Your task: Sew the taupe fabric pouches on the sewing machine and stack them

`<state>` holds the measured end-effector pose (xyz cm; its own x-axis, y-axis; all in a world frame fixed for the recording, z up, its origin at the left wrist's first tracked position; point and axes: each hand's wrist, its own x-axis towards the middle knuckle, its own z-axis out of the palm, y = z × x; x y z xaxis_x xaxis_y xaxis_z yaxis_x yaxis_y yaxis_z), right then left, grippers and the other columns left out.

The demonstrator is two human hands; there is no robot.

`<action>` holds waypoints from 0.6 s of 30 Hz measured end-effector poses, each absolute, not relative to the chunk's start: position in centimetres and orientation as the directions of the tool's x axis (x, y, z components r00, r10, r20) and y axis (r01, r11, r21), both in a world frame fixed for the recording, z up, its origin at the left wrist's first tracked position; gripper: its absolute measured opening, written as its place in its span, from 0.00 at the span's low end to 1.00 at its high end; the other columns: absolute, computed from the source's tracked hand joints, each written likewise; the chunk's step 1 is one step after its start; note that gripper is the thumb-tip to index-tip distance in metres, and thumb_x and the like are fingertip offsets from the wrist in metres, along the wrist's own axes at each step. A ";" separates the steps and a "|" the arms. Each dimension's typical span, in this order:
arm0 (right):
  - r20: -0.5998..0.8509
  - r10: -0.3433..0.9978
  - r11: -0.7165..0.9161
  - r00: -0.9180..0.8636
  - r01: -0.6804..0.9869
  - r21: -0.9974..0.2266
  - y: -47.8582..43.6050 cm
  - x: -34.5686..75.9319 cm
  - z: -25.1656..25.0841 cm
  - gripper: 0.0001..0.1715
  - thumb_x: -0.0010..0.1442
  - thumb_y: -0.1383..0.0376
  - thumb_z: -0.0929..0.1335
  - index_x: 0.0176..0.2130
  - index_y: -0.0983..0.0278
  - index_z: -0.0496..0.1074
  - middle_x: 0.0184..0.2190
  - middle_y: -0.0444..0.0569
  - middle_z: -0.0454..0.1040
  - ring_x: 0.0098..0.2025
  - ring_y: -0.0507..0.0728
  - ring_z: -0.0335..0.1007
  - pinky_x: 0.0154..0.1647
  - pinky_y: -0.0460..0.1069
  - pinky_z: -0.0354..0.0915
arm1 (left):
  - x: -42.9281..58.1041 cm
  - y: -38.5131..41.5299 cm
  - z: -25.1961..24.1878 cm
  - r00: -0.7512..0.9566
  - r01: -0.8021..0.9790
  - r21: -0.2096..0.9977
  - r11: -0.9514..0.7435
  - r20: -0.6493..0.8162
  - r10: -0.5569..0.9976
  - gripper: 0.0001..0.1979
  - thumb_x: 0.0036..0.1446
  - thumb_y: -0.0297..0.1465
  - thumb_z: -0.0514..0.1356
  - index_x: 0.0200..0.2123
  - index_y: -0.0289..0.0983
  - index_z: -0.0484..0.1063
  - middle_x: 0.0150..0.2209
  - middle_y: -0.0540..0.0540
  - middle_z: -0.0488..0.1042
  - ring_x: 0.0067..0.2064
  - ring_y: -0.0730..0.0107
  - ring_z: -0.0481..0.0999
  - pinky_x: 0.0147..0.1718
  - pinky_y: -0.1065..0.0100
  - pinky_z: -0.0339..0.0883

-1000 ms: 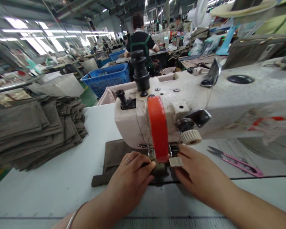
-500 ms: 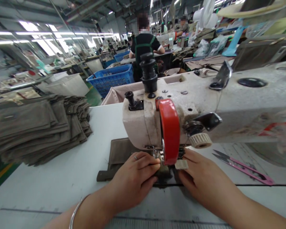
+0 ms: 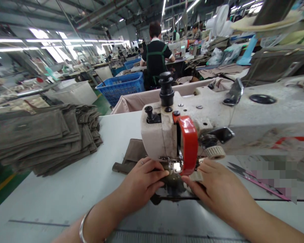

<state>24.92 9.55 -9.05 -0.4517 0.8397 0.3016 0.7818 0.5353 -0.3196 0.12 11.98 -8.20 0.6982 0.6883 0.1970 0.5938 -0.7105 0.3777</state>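
Observation:
A dirty white sewing machine [image 3: 218,114] with a red guard [image 3: 190,145] stands on the white table [image 3: 66,192]. Under its needle lies a brown fabric piece [image 3: 134,153]. My left hand [image 3: 139,184], with a ring and a bangle, presses on the fabric left of the needle, fingers curled and pinching it. My right hand [image 3: 218,190] rests on the fabric right of the needle, fingers pressed down beside a small beige tag [image 3: 196,176].
A tall stack of brown fabric pieces [image 3: 45,138] sits at the table's left. Pink thread snips [image 3: 258,180] lie right of the machine. Behind are a blue basket [image 3: 121,87], a white bin [image 3: 73,94] and a person [image 3: 155,55] seated with their back turned.
The view has shifted, so the machine sits further right and lower in the frame. Both hands stay on the fabric at the needle, and less fabric shows left of the machine.

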 end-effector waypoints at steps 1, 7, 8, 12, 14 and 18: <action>0.320 0.830 0.549 -0.456 0.766 -0.333 9.4 24.9 -9.0 0.09 0.63 0.63 0.65 0.34 0.62 0.73 0.34 0.52 0.73 0.37 0.62 0.68 0.39 0.59 0.65 | 0.5 11.7 -8.2 0.695 0.607 0.350 -0.713 0.201 0.690 0.14 0.62 0.26 0.57 0.51 0.40 0.71 0.46 0.45 0.72 0.49 0.62 0.69 0.51 0.57 0.65; 0.442 0.735 0.674 -0.515 0.628 -0.390 9.0 23.9 -9.2 0.11 0.60 0.70 0.66 0.42 0.61 0.73 0.40 0.51 0.75 0.40 0.60 0.70 0.41 0.55 0.67 | 2.3 10.5 -7.5 0.692 0.652 0.266 -0.710 0.174 0.700 0.13 0.62 0.23 0.53 0.47 0.36 0.70 0.41 0.44 0.73 0.43 0.62 0.69 0.45 0.58 0.66; 0.437 0.737 0.673 -0.516 0.624 -0.398 8.9 23.8 -9.3 0.11 0.60 0.71 0.65 0.42 0.61 0.73 0.39 0.50 0.76 0.39 0.59 0.70 0.40 0.54 0.68 | 2.4 10.4 -7.4 0.690 0.656 0.268 -0.706 0.165 0.704 0.12 0.62 0.23 0.53 0.47 0.37 0.70 0.41 0.44 0.73 0.43 0.62 0.69 0.44 0.58 0.66; 0.313 0.814 0.580 -0.489 0.652 -0.488 8.8 23.4 -9.7 0.09 0.59 0.71 0.65 0.39 0.60 0.72 0.36 0.47 0.74 0.38 0.58 0.70 0.40 0.54 0.67 | 2.4 10.4 -7.5 0.690 0.644 0.300 -0.704 0.172 0.703 0.10 0.62 0.25 0.53 0.46 0.37 0.70 0.40 0.44 0.73 0.43 0.61 0.69 0.45 0.58 0.66; 0.261 0.835 0.545 -0.485 0.659 -0.518 8.7 23.5 -9.7 0.09 0.58 0.69 0.65 0.40 0.60 0.71 0.38 0.47 0.74 0.39 0.59 0.70 0.40 0.54 0.67 | 2.4 10.4 -7.8 0.672 0.639 0.336 -0.692 0.194 0.715 0.11 0.62 0.24 0.54 0.46 0.37 0.71 0.41 0.44 0.72 0.43 0.61 0.69 0.45 0.58 0.67; 0.253 0.851 0.522 -0.460 0.688 -0.504 8.7 23.7 -9.5 0.16 0.59 0.65 0.67 0.48 0.57 0.70 0.45 0.49 0.73 0.46 0.62 0.69 0.46 0.59 0.66 | 2.3 10.4 -8.4 0.604 0.646 0.450 -0.617 0.194 0.773 0.12 0.60 0.23 0.57 0.46 0.39 0.71 0.43 0.46 0.71 0.45 0.61 0.69 0.48 0.58 0.66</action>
<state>23.73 8.72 -9.48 -0.4602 0.8511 0.2527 0.6883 0.5218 -0.5040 2.29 10.41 -8.37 0.6038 0.7731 0.1945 0.6455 -0.6173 0.4497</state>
